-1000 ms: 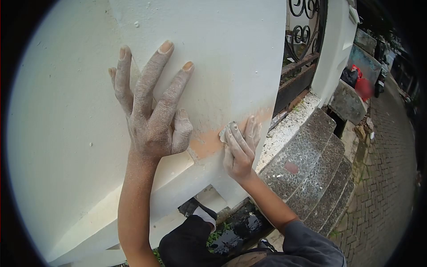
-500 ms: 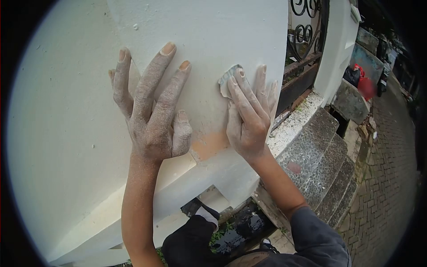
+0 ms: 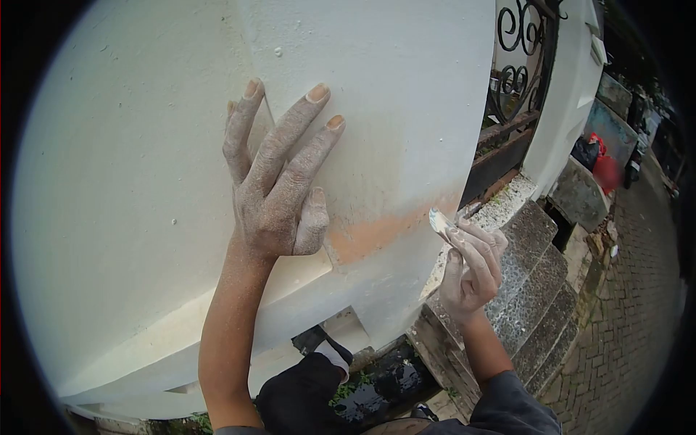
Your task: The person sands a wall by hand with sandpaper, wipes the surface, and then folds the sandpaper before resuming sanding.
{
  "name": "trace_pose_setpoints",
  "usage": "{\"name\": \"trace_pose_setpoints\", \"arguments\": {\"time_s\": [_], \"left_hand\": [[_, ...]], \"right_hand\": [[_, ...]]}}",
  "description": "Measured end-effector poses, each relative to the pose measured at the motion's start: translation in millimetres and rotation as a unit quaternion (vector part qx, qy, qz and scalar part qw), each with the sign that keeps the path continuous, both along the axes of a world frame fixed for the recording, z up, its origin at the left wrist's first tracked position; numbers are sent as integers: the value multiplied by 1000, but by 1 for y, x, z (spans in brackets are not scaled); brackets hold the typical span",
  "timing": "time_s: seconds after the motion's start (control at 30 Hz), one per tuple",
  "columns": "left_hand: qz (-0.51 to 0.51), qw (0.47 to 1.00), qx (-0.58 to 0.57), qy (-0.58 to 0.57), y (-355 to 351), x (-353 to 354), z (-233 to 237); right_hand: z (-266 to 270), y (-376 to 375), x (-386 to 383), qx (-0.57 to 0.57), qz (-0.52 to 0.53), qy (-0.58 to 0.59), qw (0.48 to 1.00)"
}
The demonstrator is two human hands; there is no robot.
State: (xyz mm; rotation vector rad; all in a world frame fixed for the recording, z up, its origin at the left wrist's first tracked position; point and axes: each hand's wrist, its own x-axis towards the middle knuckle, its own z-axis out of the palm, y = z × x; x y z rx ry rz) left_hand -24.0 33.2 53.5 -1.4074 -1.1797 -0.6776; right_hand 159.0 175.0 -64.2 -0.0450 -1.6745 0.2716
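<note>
My left hand (image 3: pixel 279 177), coated in pale dust, rests against the off-white wall (image 3: pixel 145 159) with its fingers spread and nothing in it. To its right, my right hand (image 3: pixel 475 268) is just off the wall's right edge, over the stone steps, fingers pinched on a small worn piece of sandpaper (image 3: pixel 439 223). An orange-brown patch (image 3: pixel 370 235) shows on the lower part of the wall, between the two hands.
A black scrollwork metal gate (image 3: pixel 511 109) stands right of the wall. Speckled stone steps (image 3: pixel 536 254) and a brick-paved lane (image 3: pixel 623 304) lie at the right. Red and black bags (image 3: pixel 586 151) sit near a concrete block. A dark wet gutter (image 3: pixel 391 380) runs below.
My right hand has come off the wall and moved down and right with the sandpaper, uncovering more of the orange-brown patch. The view has shifted; my left hand keeps its spread pose on the wall.
</note>
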Motion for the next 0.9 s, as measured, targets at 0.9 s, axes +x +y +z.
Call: {"name": "trace_pose_setpoints", "arguments": {"time_s": [0.9], "left_hand": [[-77,993,69,-55,-7,-4,0]], "right_hand": [[74,-50,-103,48,64,110,991]]}}
